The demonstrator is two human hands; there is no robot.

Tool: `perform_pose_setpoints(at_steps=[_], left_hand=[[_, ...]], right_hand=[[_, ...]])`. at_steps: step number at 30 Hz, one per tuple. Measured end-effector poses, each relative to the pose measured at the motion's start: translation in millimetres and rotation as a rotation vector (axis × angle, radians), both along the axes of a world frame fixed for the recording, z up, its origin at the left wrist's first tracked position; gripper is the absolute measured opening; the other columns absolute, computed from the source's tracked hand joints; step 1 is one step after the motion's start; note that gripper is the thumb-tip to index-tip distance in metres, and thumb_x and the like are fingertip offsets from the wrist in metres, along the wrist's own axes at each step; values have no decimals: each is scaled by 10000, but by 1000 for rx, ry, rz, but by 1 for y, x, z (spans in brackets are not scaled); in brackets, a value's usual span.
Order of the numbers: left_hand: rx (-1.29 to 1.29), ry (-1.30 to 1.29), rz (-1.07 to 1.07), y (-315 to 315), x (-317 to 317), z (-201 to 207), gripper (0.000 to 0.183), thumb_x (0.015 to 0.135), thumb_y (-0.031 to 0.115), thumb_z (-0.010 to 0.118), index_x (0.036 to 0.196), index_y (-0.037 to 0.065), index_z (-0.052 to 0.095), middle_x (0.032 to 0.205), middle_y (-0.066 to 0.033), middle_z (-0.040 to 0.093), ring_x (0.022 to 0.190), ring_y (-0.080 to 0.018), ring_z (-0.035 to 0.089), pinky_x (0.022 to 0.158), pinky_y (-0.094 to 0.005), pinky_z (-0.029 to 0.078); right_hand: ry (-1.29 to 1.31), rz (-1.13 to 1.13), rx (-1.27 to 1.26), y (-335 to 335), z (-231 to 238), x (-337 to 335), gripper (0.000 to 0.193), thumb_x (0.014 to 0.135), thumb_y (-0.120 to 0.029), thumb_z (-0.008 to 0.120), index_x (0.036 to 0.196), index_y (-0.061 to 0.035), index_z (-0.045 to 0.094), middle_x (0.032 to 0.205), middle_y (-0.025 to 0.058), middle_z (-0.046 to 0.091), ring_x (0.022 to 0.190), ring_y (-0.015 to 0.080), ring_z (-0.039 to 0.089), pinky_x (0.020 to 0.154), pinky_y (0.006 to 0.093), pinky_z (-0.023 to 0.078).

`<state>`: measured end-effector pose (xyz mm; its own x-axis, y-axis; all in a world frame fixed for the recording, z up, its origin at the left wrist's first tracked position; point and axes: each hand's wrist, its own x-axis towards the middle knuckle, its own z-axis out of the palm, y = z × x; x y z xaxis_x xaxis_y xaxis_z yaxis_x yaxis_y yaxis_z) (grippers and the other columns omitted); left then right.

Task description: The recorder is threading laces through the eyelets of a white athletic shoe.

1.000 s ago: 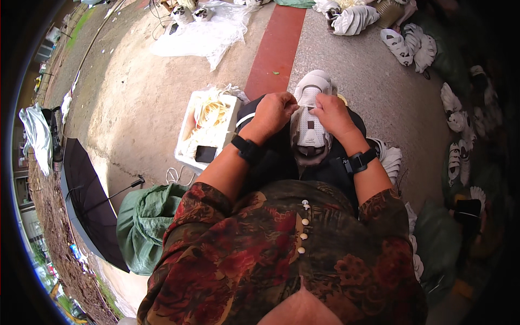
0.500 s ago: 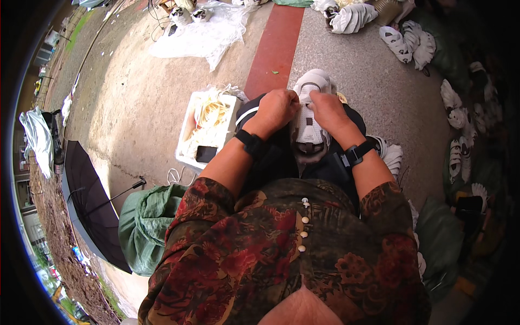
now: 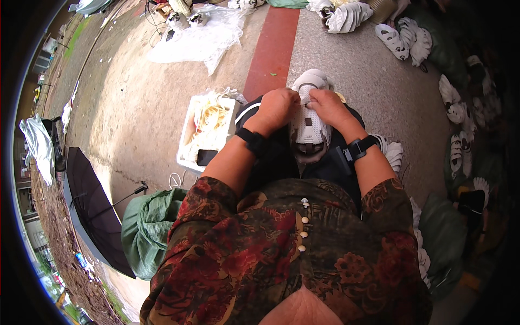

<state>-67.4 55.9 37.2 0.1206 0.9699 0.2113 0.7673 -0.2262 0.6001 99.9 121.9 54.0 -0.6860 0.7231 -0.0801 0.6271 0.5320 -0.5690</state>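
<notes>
A white sneaker (image 3: 310,130) with grey trim rests between my thighs, its toe pointing away from me. My left hand (image 3: 279,111) is closed in a pinch at the left side of its tongue. On the other side, my right hand (image 3: 329,107) bends over the upper, thumb and fingers pressed together. The fingertips of both hands nearly meet above the sneaker. Whatever they pinch is too small and covered to make out. Left of my knee stands a white foam box (image 3: 187,130) heaped with cream-coloured laces (image 3: 210,118) and a dark flat object (image 3: 206,157).
An open black umbrella (image 3: 95,211) lies at the left beside a green sack (image 3: 149,225). Clear plastic sheeting (image 3: 203,40) is spread on the ground ahead. White shoes (image 3: 409,40) lie in groups along the right, with more (image 3: 392,154) by my right leg.
Both hands stay at the same part of the sneaker, with only slight finger movement. The whole view has shifted a little.
</notes>
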Motion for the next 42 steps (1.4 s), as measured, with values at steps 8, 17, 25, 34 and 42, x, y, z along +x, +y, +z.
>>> perform_pose_setpoints(at_steps=[8, 17, 25, 34, 42], left_hand=[[95, -237, 19, -1, 14, -10, 55, 711, 85, 614, 735, 36, 607, 729, -137, 601, 691, -326, 598, 625, -372, 480], [46, -216, 46, -1, 12, -9, 72, 701, 88, 631, 727, 28, 600, 747, -138, 604, 735, -312, 595, 652, -369, 475], [-56, -149, 103, -2, 16, 2, 91, 726, 139, 609, 762, 59, 586, 772, -139, 608, 750, -321, 596, 657, -390, 473], [-124, -191, 117, 9, 12, -16, 104, 730, 144, 612, 751, 47, 581, 766, -154, 607, 740, -327, 596, 654, -384, 468], [-99, 38, -68, 13, -14, 15, 131, 752, 175, 629, 806, 57, 616, 722, -161, 609, 698, -344, 600, 614, -401, 471]], right_hand=[[41, -141, 165, -18, -2, 1, 216, 703, -102, 669, 803, -23, 495, 753, 187, 567, 770, 382, 562, 660, 437, 441], [92, -51, 268, -20, 0, 7, 224, 701, -86, 665, 837, -24, 499, 822, 197, 537, 811, 398, 537, 699, 445, 440], [120, -51, 311, -17, -7, 4, 157, 706, -38, 623, 785, -16, 489, 790, 192, 515, 796, 394, 522, 682, 445, 428], [80, 107, 348, -9, -9, 2, 63, 721, 14, 533, 763, -32, 527, 783, 177, 539, 788, 378, 559, 688, 440, 457], [200, 65, 136, 19, 4, 56, 4, 757, 0, 484, 753, -1, 484, 720, 139, 518, 678, 282, 537, 617, 339, 446]])
